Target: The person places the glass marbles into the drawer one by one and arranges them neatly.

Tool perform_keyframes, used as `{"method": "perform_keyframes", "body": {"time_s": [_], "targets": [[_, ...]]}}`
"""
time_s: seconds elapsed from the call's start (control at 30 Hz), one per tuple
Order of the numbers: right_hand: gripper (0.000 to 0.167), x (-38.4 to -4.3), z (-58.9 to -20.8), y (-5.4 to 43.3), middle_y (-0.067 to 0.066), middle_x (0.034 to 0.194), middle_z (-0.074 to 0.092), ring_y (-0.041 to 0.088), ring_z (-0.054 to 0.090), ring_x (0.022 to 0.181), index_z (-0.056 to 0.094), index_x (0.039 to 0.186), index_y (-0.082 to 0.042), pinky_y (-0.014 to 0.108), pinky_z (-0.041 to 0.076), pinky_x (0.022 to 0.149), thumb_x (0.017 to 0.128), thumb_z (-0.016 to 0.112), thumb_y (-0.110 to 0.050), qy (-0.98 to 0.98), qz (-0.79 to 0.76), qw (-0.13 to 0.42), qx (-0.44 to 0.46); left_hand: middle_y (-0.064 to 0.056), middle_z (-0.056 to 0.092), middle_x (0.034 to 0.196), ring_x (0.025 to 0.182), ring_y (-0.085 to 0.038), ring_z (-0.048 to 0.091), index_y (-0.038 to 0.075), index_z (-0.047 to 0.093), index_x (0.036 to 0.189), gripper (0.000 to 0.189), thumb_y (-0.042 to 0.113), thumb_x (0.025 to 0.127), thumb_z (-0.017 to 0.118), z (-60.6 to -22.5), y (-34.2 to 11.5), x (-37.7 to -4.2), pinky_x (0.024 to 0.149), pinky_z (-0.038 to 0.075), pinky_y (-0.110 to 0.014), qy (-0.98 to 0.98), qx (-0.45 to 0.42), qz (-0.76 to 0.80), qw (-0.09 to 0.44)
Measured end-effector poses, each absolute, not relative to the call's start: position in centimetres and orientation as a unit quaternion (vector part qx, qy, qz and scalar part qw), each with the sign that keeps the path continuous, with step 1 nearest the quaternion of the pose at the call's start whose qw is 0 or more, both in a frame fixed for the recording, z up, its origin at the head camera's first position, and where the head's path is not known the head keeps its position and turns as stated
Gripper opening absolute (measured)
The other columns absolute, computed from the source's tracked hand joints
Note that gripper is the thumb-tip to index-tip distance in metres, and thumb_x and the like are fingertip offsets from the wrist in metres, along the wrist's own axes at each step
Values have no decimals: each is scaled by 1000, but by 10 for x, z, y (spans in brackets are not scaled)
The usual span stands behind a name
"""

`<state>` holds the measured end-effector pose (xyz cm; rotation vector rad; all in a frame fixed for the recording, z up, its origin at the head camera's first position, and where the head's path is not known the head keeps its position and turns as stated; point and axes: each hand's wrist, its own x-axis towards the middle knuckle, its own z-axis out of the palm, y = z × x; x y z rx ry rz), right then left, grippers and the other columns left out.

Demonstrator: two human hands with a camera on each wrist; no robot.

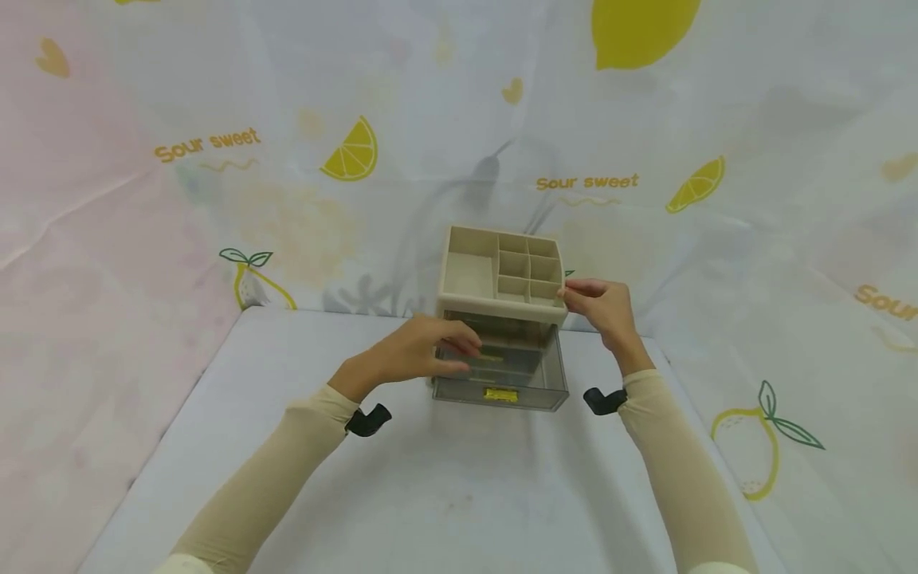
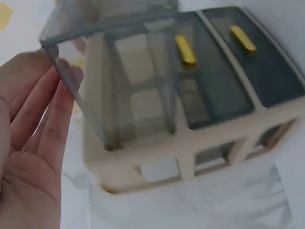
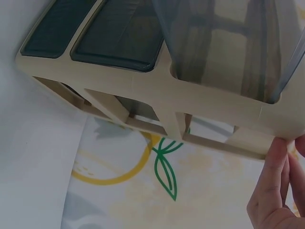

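Note:
A beige desktop drawer organizer with a divided top stands at the table's back. Its smoky see-through top drawer, with a gold handle, is pulled out; two lower drawers are closed in the left wrist view. My left hand is at the drawer's left side, fingers loosely bent, with a gap between thumb and fingers. In the left wrist view its fingertips are close to the drawer's corner; contact is unclear. At the organizer's upper right edge, my right hand pinches the rim between thumb and fingers.
The white tabletop stretches in front of the organizer. A lemon-printed cloth hangs behind and at both sides, close to the organizer's back. Black curved pieces are strapped at both wrists.

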<state>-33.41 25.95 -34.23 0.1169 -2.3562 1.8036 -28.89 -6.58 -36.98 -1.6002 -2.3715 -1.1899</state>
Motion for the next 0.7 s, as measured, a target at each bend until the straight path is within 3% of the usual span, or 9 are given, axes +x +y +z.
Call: {"method": "perform_keyframes", "body": {"time_s": [0.17, 0.33, 0.47, 0.7], "targets": [[40, -333, -340, 260, 3, 93, 70, 5, 69, 74, 64, 116, 14, 21, 57, 72, 85, 76, -9, -790, 606, 83, 37, -4, 71, 102, 93, -14, 68, 3, 67, 111, 32, -2, 81, 77, -384, -87, -294, 82, 57, -27, -745, -498, -428, 115], [42, -331, -339, 263, 4, 95, 69, 4, 69, 74, 64, 117, 13, 21, 57, 72, 85, 77, -11, -793, 603, 82, 34, -12, 71, 97, 87, -22, 70, -3, 68, 102, 23, -13, 81, 71, -377, -111, -283, 78, 58, -30, -741, -421, -487, 190], [43, -331, -339, 264, 2, 93, 70, 5, 69, 75, 63, 117, 13, 20, 57, 72, 85, 77, -12, -792, 604, 81, 34, -12, 71, 94, 86, -26, 70, -2, 70, 100, 20, -12, 83, 69, -394, -133, -289, 76, 58, -30, -766, -357, -490, 214], [44, -331, -340, 261, 19, 110, 66, 4, 69, 76, 63, 119, 12, 20, 57, 74, 86, 76, -14, -797, 599, 71, 36, -1, 73, 92, 83, -16, 70, 8, 72, 96, 17, -4, 85, 71, -435, -164, -309, 76, 56, -19, -800, -319, -458, 220]]}}
